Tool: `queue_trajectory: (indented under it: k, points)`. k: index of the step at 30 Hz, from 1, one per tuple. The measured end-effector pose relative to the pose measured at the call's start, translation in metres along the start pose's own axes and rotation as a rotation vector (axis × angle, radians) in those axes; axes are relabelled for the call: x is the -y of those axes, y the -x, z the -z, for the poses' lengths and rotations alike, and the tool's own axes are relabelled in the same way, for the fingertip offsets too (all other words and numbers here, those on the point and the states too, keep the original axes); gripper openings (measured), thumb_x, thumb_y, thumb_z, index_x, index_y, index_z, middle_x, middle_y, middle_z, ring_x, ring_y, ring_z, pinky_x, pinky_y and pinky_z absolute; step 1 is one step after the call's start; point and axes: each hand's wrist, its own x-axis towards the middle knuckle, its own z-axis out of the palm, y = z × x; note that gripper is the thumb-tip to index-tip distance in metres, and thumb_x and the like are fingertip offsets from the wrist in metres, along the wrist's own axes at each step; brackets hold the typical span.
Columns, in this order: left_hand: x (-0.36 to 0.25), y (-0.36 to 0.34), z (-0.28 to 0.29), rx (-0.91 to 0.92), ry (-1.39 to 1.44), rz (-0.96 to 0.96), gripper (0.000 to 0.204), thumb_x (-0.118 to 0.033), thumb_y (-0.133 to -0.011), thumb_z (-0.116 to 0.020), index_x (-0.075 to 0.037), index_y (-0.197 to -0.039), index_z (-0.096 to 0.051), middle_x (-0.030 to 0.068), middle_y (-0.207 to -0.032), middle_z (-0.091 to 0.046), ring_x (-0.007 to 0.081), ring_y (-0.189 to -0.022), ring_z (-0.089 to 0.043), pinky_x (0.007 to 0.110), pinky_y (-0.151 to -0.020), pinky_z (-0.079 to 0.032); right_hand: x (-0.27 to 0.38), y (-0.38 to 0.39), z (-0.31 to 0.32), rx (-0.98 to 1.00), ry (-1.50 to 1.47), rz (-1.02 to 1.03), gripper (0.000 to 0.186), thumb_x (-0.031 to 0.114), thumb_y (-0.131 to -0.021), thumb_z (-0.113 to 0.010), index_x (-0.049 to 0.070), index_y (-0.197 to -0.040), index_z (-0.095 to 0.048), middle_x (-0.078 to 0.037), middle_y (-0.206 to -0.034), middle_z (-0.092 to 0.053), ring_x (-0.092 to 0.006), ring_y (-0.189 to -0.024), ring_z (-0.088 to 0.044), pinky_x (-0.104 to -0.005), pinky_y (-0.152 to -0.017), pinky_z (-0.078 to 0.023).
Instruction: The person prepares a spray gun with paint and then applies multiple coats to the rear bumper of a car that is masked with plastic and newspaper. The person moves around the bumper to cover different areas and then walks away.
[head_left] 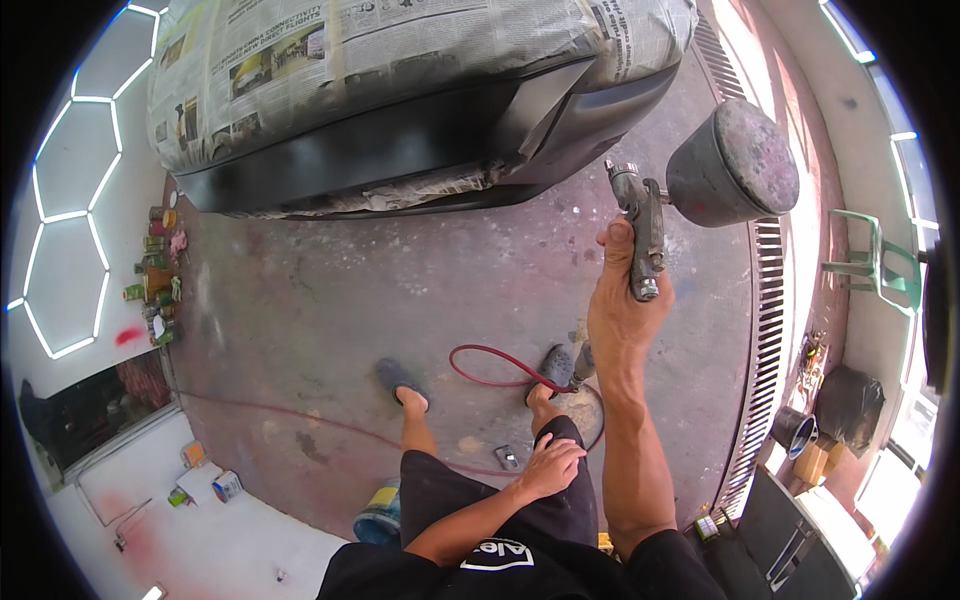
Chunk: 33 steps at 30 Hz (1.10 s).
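My right hand (625, 305) is closed round the handle of a metal spray gun (645, 225), thumb up along its back. A grey paint cup (712, 175) with a stained round lid sits on the gun's right side. The gun's nozzle is beside the right corner of a black car bumper (380, 145), apart from it. The handle's lower end shows below my wrist, next to a red air hose (478, 348) that loops over the floor. My left hand (553, 467) lies on my right thigh, holding nothing, its fingers stretched out.
Newspaper (400, 70) taped over the car body borders the bumper. Paint tins (155, 280) line the left wall. A floor grate (768, 300) runs along the right, with a green chair (875, 260) beyond. A blue bucket (378, 518) stands by my left leg.
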Motion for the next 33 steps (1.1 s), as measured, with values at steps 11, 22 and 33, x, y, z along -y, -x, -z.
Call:
queue_trajectory:
  k: [11, 22, 33]
  points:
    - [-0.046, 0.046, 0.266, -0.533, 0.189, -0.07, 0.088, -0.012, -0.095, -0.072, 0.004, -0.167, -0.024, 0.0275, -0.165, -0.042, 0.045, -0.13, -0.061, 0.05, -0.109, -0.05, 0.018, 0.171, -0.05, 0.495, 0.059, -0.105, 0.039, 0.024, -0.11, -0.068, 0.001, -0.141, -0.063, -0.006, -0.106, -0.065, -0.0128, -0.09, -0.058, -0.031, -0.079, -0.05]
    - [0.077, 0.141, 0.458, -1.003, 0.37, -0.179, 0.065, -0.013, -0.094, -0.079, -0.005, -0.153, -0.053, 0.0205, -0.132, -0.067, 0.0341, -0.117, -0.071, 0.038, -0.098, -0.056, 0.092, 0.356, -0.204, 1.128, 0.36, 0.069, 0.096, 0.063, -0.105, -0.061, -0.007, -0.164, -0.033, -0.035, -0.164, -0.039, -0.0481, -0.146, -0.049, -0.0517, -0.122, -0.038]
    - [0.249, 0.239, 0.654, -1.247, 0.816, -0.014, 0.037, -0.036, -0.103, -0.078, 0.0, -0.103, -0.069, -0.0052, -0.083, -0.063, 0.0057, -0.077, -0.053, 0.027, -0.064, -0.045, 0.038, 0.443, -0.239, 1.511, 1.131, -0.027, 0.078, 0.055, -0.107, -0.061, -0.008, -0.152, -0.052, -0.034, -0.147, -0.06, -0.0507, -0.142, -0.053, -0.0567, -0.118, -0.043]
